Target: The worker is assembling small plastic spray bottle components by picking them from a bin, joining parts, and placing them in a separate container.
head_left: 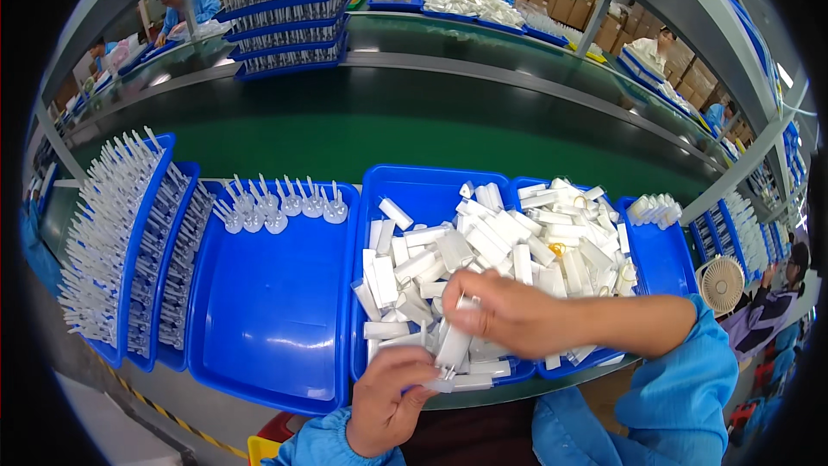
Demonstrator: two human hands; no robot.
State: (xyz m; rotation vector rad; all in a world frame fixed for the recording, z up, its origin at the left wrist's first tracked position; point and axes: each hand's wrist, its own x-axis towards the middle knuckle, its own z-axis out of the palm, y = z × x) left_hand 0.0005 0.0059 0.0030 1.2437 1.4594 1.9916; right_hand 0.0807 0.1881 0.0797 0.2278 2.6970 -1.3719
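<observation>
My left hand [390, 399] is closed in a pinch on the lower end of a white rectangular plastic piece [452, 350]. My right hand [496, 311] comes in from the right, its fingers closed round the upper end of that same piece. A clear bit shows at the left fingertips, too small to name. Both hands are over the near edge of a blue tray [373, 174] heaped with similar white pieces [487, 237], several in clear sleeves. Left of it, another blue tray [267, 311] has several clear-based parts with upright stems [276, 217] along its far side.
Stacked blue trays [138, 267] of upright stems stand at far left. Right are a second heaped tray [569, 216], a tray with white parts [668, 263] and a small round fan [721, 283]. A green conveyor belt [345, 125] runs behind; people work beyond it.
</observation>
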